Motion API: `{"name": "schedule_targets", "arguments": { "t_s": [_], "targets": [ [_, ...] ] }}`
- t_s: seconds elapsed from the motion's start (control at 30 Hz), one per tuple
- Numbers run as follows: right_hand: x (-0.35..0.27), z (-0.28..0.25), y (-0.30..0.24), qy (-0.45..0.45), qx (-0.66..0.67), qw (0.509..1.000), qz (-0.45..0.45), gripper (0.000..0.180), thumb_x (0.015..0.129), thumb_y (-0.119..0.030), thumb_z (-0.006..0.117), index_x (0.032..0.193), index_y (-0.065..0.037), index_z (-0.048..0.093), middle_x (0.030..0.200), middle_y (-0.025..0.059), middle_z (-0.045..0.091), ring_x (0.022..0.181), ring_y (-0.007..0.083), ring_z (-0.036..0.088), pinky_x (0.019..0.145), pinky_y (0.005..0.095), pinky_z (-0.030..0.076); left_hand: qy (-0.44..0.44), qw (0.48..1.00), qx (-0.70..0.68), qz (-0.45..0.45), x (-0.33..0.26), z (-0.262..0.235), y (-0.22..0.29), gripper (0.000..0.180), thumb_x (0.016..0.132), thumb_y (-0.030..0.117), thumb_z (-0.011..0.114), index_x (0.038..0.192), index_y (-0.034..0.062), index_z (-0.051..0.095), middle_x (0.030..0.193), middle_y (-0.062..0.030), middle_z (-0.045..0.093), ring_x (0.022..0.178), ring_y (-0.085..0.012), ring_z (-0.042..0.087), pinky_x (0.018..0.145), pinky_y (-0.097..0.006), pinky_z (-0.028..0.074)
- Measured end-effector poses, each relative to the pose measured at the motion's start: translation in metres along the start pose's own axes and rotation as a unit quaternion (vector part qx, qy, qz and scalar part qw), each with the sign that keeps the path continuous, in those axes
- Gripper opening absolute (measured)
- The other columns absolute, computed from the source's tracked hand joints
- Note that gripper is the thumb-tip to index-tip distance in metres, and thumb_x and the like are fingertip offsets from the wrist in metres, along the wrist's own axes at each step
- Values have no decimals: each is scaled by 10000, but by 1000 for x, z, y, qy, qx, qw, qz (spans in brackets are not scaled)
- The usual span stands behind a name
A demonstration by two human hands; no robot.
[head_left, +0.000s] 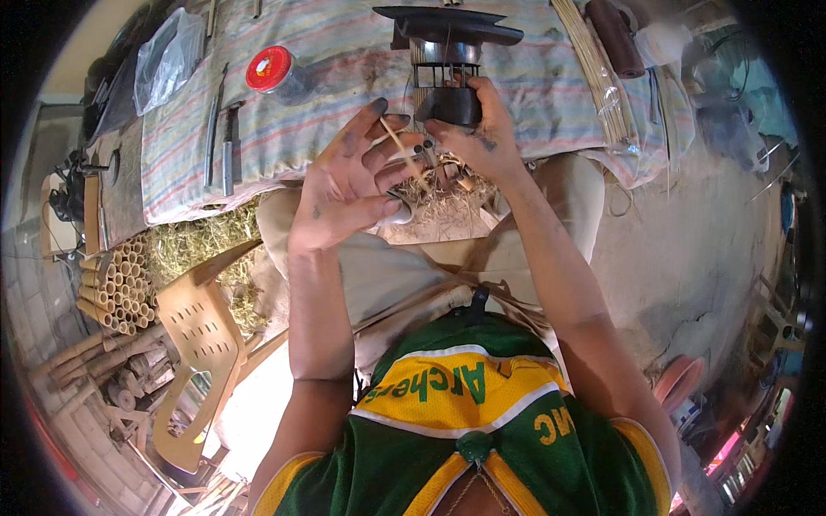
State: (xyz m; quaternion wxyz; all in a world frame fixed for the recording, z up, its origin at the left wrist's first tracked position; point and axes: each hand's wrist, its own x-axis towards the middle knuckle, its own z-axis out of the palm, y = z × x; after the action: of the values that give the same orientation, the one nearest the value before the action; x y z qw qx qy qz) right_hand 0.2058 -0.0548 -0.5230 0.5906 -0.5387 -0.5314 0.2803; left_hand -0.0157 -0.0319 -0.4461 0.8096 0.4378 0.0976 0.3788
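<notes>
Some fingers of your right hand [483, 133] are hidden by the black piece [449, 105] it holds. The thin stick [403, 153] at your left hand [348, 176] blurs; you cannot tell whether its fingers grip it. Right of your right hand, the top edge cuts off a bundle of sticks [595, 73]; beyond both hands, it crops the surface [348, 52].

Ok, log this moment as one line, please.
left hand: spread, thin stick across it, grip unclear | right hand: gripping dark cylindrical piece | nearby: red-lidded jar on striped cloth
</notes>
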Motion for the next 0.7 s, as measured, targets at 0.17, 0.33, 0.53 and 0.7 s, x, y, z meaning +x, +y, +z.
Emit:
{"name": "schedule_targets", "arguments": {
  "t_s": [0.17, 0.33, 0.53, 0.7],
  "targets": [
    [-4, 6, -9, 24, 102, 995, 8, 558, 711, -196, 854, 1159, -41, 560, 1079, 103, 618, 969, 217, 617, 847, 353, 489, 183, 961, 200, -51, 6, 3, -9, 382, 912, -35, 656, 1278, -75, 551, 1276, -154, 555, 1120, -221, 607, 874, -323, 570],
    [-2, 2, -2, -6, 32, 999, 15, 554, 726, -174, 842, 1168, -55, 530, 1063, 82, 611, 955, 183, 611, 828, 322, 504, 186, 924, 299, 147, 19, 11, -32, 154, 949, 15, 651, 1080, -65, 638, 976, -100, 666, 870, -99, 636, 777, -235, 551],
    [0, -6, 4, -24, -23, 998, -44, 535, 775, -101, 820, 1185, -61, 478, 1051, 46, 614, 952, 115, 610, 800, 286, 528, 241, 886, 369, 144, 18, 19, -42, 198, 941, -52, 629, 1119, -56, 542, 956, -92, 682, 885, -88, 633, 787, -203, 499],
    [-1, 1, -2, 24, -57, 998, -5, 608, 686, -285, 851, 1165, -57, 555, 1055, 129, 601, 998, 289, 607, 855, 384, 481, 228, 874, 376, 208, 20, 19, -55, 196, 892, -80, 679, 1055, -58, 572, 994, -131, 700, 912, -132, 662, 803, -244, 540]
  ]
}}
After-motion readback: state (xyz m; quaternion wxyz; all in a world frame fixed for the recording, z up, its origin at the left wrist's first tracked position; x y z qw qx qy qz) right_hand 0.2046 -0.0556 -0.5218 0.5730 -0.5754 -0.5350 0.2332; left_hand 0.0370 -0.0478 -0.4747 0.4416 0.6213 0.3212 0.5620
